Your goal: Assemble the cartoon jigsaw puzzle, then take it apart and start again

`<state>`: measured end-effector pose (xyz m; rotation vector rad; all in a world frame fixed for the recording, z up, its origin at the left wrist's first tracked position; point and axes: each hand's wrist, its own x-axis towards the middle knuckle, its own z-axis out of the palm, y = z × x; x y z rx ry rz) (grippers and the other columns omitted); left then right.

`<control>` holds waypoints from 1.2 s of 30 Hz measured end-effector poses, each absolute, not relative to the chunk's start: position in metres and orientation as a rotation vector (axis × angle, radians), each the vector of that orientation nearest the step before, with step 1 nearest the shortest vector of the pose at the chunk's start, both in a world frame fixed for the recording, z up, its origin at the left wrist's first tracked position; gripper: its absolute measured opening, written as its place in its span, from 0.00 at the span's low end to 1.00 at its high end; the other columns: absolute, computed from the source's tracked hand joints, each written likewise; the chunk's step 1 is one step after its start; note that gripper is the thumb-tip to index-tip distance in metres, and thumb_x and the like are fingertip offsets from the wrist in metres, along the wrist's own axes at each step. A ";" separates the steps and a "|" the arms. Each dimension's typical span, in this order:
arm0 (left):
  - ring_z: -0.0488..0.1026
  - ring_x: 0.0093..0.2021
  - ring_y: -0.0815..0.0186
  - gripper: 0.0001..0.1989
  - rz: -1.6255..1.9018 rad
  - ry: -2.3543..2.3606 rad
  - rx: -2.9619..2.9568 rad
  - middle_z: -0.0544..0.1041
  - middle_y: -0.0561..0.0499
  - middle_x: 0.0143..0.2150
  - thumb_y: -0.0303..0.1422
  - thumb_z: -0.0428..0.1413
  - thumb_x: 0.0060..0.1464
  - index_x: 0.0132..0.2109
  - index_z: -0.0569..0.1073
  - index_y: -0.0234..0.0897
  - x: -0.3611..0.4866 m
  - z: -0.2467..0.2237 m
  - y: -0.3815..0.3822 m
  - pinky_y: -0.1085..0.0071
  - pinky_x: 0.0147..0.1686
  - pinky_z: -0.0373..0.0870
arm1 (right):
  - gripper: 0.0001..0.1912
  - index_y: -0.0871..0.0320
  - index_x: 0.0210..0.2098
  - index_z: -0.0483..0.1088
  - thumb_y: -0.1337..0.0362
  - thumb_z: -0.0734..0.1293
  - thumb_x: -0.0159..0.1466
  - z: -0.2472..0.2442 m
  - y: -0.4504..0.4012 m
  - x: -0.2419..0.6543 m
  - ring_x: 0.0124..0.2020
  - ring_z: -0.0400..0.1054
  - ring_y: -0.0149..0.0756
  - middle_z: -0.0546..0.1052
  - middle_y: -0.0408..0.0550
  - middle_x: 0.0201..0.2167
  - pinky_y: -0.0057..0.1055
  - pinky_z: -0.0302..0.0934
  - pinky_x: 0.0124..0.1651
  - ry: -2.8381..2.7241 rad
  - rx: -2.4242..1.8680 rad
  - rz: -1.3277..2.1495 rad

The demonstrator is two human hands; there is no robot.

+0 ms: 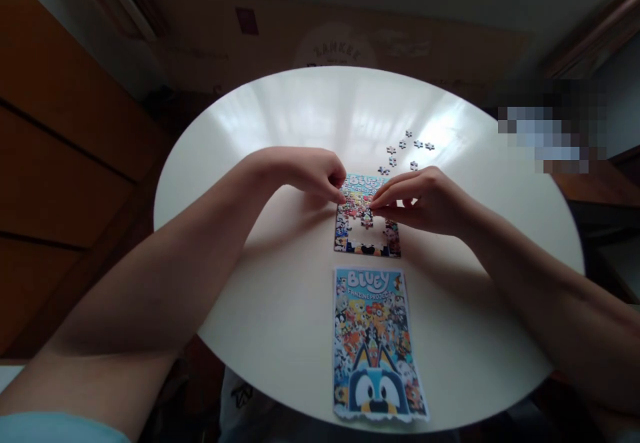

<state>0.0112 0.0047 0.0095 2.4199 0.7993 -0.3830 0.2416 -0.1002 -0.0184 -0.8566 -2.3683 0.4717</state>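
Observation:
A partly assembled jigsaw puzzle (pixel 341 243) lies on the white oval table (pixel 280 336), with a gap in its lower middle. At its upper left edge rests my left hand (pixel 320 177), fingers curled and closed, the thumb tip touching the edge; whether it grips anything is hidden. My right hand (pixel 417 199) reaches over the puzzle from the right, its fingertips pinched together at the middle, beside a small piece (pixel 367 217) above the gap. What lies between those fingertips is too small to make out. Below the puzzle is a printed Bluey picture (pixel 373 343) with a torn lower edge.
Several loose puzzle pieces (pixel 418 144) are scattered beyond my right hand. Wooden cabinet doors (pixel 55 149) stand at the left. A cardboard surface with lettering (pixel 280 43) is behind the table. At the right is a blurred, pixelated patch.

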 end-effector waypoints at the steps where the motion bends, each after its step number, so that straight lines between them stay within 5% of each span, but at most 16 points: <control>1: 0.64 0.26 0.66 0.15 -0.391 0.808 2.424 0.72 0.50 0.25 0.45 0.60 0.49 0.31 0.76 0.36 0.011 0.010 0.004 0.69 0.28 0.55 | 0.07 0.58 0.35 0.81 0.64 0.70 0.64 -0.019 -0.100 0.242 0.31 0.75 0.29 0.81 0.48 0.34 0.24 0.67 0.31 -2.364 -0.853 0.470; 36: 0.65 0.26 0.67 0.17 -0.439 0.785 2.499 0.76 0.49 0.28 0.47 0.60 0.49 0.32 0.76 0.37 0.010 0.013 -0.003 0.69 0.27 0.55 | 0.05 0.54 0.39 0.79 0.65 0.69 0.65 -0.038 -0.103 0.228 0.38 0.73 0.30 0.80 0.44 0.39 0.28 0.65 0.41 -2.464 -0.919 0.469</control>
